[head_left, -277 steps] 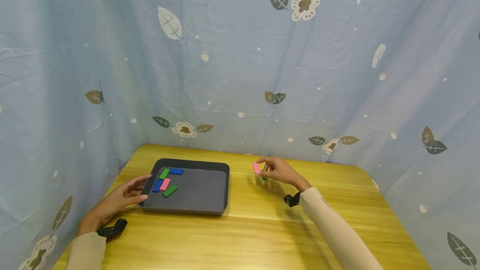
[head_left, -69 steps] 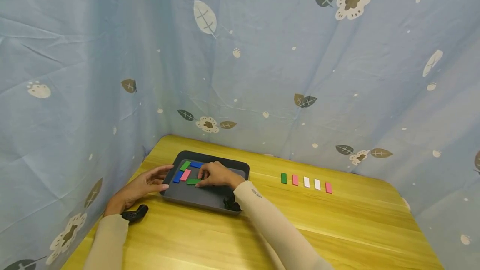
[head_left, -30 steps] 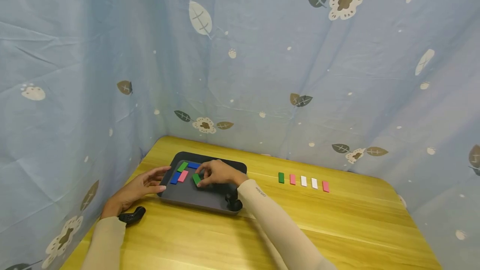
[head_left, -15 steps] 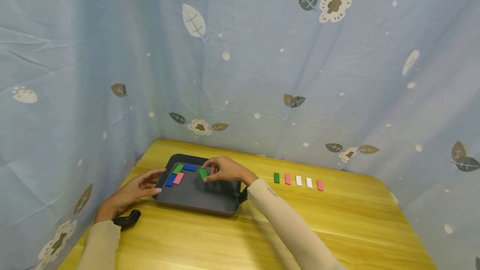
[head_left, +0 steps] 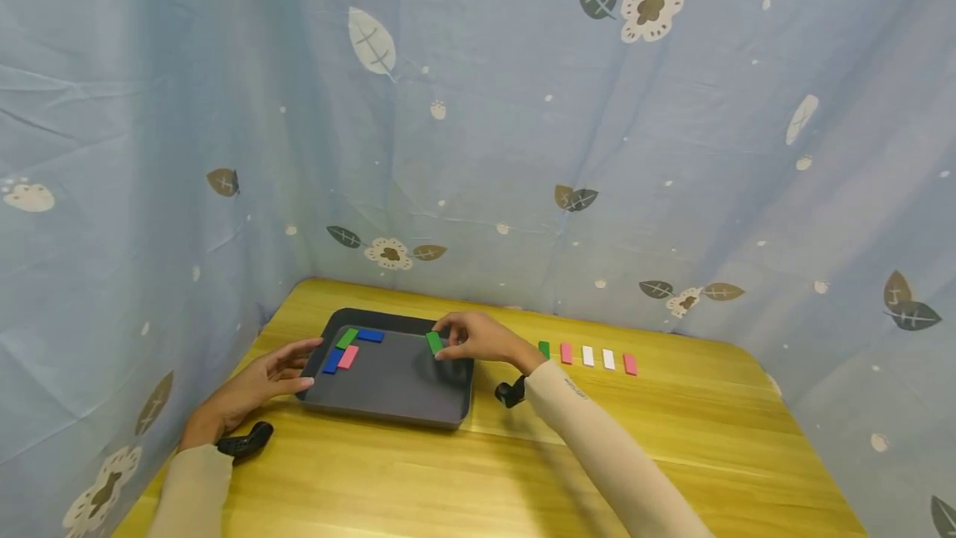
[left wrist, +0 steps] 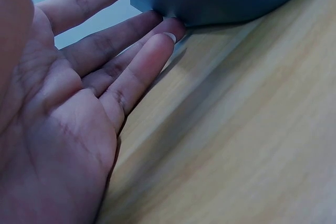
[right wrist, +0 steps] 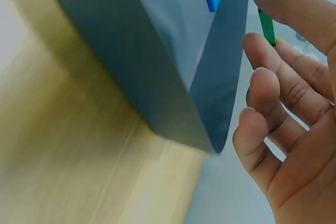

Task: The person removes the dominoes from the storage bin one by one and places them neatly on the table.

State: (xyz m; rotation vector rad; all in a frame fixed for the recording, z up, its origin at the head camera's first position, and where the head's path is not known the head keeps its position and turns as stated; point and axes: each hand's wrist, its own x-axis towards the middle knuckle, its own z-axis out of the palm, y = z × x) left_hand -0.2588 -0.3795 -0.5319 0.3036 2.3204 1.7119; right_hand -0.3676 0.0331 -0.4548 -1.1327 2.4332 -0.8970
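My right hand (head_left: 481, 339) pinches a small green domino-like block (head_left: 435, 344) between thumb and fingers, held up over the right end of the dark grey tray (head_left: 388, 417). In the right wrist view the green block (right wrist: 267, 27) shows edge-on at the fingertips, above the tray's wall. The left hand (head_left: 254, 382) rests at the tray's left side, its fairly straight fingers (left wrist: 142, 66) touching the outer wall. Inside the tray's left part lie a green block (head_left: 347, 339), two blue blocks (head_left: 371, 336) and a pink block (head_left: 348, 357).
Right of the tray, on the yellow wooden table (head_left: 358, 480), several blocks stand in a spaced row: a green block (head_left: 544, 349) partly behind the right wrist, pink blocks (head_left: 567, 353) and white blocks (head_left: 587, 356). A patterned blue curtain (head_left: 478, 148) closes off the back and sides.
The right hand has picked up the green block from the tray's middle and carried it right, toward the tray's right rim. The left hand stays at the tray. Earlier, the row on the right was formed.
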